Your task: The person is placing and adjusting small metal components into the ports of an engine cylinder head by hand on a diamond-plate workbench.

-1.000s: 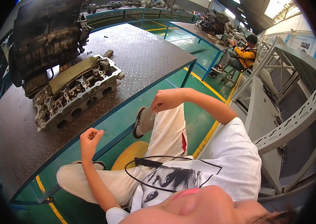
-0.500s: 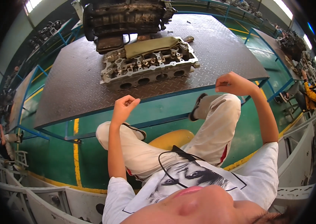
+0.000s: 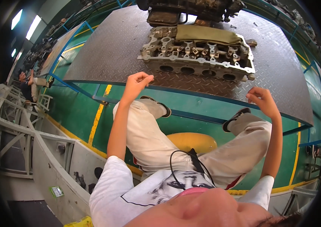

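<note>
My left hand (image 3: 137, 86) hangs in the air just off the near edge of the table. Its fingers are curled in, thumb against the forefinger, and no object shows in them. To the right, my right hand (image 3: 263, 101) hovers by the same edge, fingers loosely bent and apart, holding nothing. Beyond both hands, a metal engine cylinder head (image 3: 198, 56) lies on the table, its round ports toward me. An olive-green folded cloth (image 3: 207, 34) is draped along its far side. Neither hand touches the cylinder head.
The table has a patterned steel plate top (image 3: 107, 49) and a blue frame. A dark engine block (image 3: 194, 7) stands behind the cylinder head. A yellow stool seat (image 3: 192, 142) shows between my legs. Grey metal framework (image 3: 50, 159) is at left, with another person (image 3: 29, 85) seated beyond.
The view has swung left, so the table and cylinder head sit further right and higher. My right hand is lower against the table edge, its fingers less tightly curled. My left hand stays curled.
</note>
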`<state>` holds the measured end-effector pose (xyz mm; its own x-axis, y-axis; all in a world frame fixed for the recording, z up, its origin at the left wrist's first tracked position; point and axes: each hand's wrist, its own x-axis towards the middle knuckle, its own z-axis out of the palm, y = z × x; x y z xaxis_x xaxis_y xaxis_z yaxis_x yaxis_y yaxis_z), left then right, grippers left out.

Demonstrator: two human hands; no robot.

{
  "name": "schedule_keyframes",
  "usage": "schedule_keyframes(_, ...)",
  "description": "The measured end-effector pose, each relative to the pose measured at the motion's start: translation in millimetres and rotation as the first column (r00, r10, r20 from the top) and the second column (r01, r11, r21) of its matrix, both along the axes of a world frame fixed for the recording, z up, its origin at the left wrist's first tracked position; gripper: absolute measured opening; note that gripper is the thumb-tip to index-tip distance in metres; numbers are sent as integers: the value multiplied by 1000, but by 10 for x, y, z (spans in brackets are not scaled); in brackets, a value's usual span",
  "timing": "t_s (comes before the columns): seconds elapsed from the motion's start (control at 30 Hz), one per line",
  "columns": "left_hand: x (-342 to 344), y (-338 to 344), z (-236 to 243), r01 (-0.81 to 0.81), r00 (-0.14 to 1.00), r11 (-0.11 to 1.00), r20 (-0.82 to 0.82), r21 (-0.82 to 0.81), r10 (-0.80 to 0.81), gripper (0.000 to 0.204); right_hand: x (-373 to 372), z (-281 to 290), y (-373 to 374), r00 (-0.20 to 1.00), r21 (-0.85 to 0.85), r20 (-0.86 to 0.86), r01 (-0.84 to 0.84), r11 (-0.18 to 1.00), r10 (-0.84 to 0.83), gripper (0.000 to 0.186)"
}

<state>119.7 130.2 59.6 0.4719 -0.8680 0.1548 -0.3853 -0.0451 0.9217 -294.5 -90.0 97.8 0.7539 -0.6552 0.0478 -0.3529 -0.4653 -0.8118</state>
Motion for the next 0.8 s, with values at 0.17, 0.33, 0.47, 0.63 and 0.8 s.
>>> schedule_keyframes(0.17,54,-6,-223,-61,996,998,-63,8,62,23,182,-257,-191,996,170,75,35,985,-48,19)
schedule_keyframes(0.33,164,-28,-197,51,950,998,-311,43,-36,25,49,-316,-172,993,30,85,80,996,-83,19)
schedule_keyframes(0.47,299,17,-270,64,912,995,-410,80,-26,23,180,-340,-174,992,64,100,69,996,-75,18)
schedule_keyframes(0.63,309,14,-205,132,908,991,-399,-9,-125,24,94,-411,-296,982,52,163,88,995,-95,19)
schedule_keyframes(0.8,253,29,-264,114,920,990,-384,77,-76,25,1,-442,-332,977,0,116,181,983,-180,22)
